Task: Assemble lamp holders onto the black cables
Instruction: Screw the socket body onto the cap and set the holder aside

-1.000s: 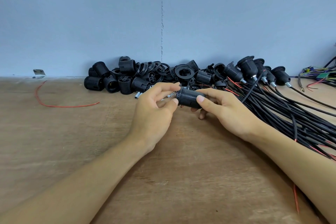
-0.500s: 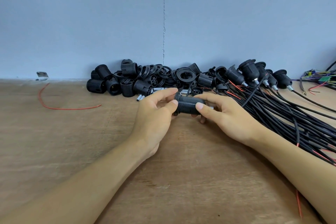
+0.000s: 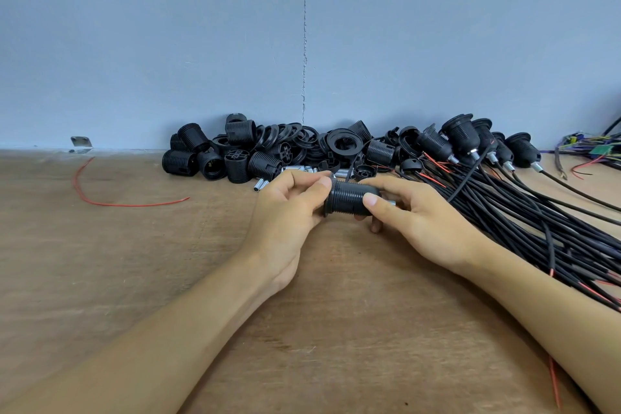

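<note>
1. Both hands are on one black ribbed plastic lamp holder. It's held sideways, low over the brown wooden tabletop, pretty much dead centre.
2. Left hand: the thumb and curled fingers pinch the flanged end on the lamp holder's left side.
3. Right hand: the thumb is on the near side and the fingers wrap over the far side, gripping the ribbed body. A bit of silver metal pokes out by the palm.
4. On the right, a fat bundle of black cables fans across the table, a few with red wire ends showing. Can't tell which cable runs to the held piece.
5. At the far end of that bundle, several black holders with silver necks sit on their cables.
6. Behind the hands, a heap of loose black threaded shells and rings lies along the blue-grey wall. Small silver metal tubes lie at its front edge.
7. Off to the left, a thin red wire curls on the table. A small metal bracket sits at the wall's base.
</note>
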